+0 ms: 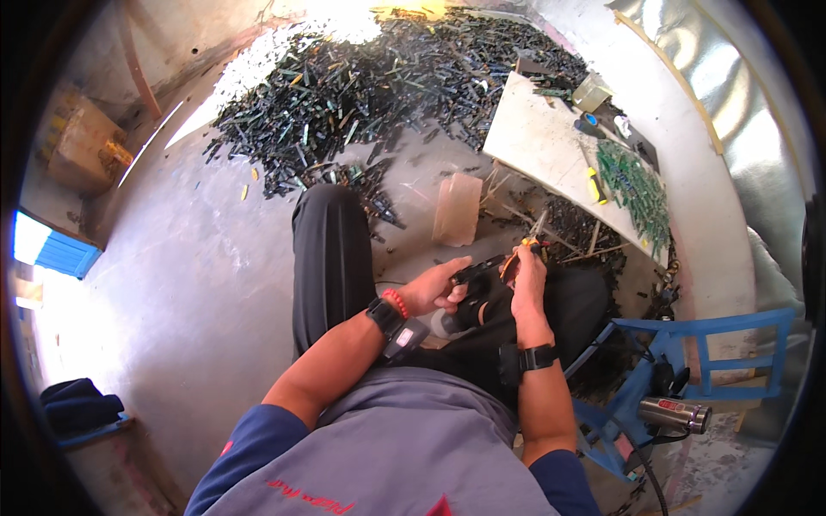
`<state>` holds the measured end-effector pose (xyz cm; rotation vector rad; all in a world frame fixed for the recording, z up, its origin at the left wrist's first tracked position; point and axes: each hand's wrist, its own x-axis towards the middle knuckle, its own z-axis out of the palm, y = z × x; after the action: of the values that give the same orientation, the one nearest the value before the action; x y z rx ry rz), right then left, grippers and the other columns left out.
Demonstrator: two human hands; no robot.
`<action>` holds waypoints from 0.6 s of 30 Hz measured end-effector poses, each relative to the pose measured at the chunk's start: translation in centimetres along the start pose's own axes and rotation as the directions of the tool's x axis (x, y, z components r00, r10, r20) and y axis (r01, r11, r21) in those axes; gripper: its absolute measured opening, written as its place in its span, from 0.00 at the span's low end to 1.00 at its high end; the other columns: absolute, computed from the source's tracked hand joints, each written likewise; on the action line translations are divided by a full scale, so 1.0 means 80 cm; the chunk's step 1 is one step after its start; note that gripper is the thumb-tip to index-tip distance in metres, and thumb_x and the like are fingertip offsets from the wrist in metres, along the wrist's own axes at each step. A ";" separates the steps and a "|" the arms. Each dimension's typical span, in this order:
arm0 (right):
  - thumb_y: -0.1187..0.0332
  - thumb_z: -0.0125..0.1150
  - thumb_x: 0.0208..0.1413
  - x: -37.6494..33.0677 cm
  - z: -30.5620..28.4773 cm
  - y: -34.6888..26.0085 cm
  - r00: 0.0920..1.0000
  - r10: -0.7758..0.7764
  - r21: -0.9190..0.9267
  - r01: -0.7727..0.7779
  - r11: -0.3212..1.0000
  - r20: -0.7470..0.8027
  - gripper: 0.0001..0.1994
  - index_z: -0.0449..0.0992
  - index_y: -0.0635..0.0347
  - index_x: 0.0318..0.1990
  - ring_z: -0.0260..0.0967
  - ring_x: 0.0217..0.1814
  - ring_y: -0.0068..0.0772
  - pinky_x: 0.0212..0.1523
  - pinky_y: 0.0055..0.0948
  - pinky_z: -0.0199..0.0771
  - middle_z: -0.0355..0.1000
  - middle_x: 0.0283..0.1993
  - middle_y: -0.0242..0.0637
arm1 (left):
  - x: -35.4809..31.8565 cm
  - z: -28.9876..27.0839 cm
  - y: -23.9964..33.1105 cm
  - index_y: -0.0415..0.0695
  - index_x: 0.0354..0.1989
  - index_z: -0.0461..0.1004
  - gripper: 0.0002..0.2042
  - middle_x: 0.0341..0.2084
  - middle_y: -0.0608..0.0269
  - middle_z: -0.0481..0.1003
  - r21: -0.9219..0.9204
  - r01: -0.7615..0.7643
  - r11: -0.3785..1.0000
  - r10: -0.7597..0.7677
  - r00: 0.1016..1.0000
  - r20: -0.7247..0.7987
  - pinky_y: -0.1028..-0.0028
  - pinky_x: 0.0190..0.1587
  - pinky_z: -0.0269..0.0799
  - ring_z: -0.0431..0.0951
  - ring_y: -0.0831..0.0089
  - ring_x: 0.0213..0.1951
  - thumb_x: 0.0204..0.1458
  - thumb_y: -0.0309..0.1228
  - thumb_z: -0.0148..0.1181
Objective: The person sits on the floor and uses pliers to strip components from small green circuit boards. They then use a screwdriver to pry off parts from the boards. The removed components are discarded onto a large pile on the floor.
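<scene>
Over my lap, my left hand (433, 287) is closed around a dark, narrow piece (478, 270) that looks like one of the strips from the heap. To its right, my right hand (528, 282) grips pliers (511, 266) with orange and black handles. Their metal jaws (539, 226) point up and away from me, apart from the dark piece. My fingers cover part of the handles and the near end of the piece.
A large heap of dark strips (344, 103) covers the floor ahead. At the right, a white board (542, 138) carries green pieces (635, 189) and a yellow-handled tool (596, 185). A tan block (457, 209) stands before me. A blue chair (662, 344) and a steel flask (675, 414) are at my right.
</scene>
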<state>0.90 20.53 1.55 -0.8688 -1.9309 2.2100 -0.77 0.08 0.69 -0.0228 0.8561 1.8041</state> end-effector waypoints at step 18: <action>0.50 0.61 0.53 0.141 -0.061 -0.117 0.811 -0.583 -0.944 0.151 0.294 -0.052 0.27 0.72 0.61 0.53 0.66 0.53 0.58 0.55 0.49 0.64 0.71 0.48 0.54 | 0.011 -0.019 -0.005 0.48 0.14 0.60 0.29 0.12 0.72 0.57 -0.108 -0.027 0.994 0.023 0.999 -0.038 0.76 0.22 0.52 0.47 0.80 0.11 0.62 0.57 0.40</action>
<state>-9.04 31.43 6.03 -0.6748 -2.6788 0.4345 -1.37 -0.04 -1.01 -0.1162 0.7868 1.8769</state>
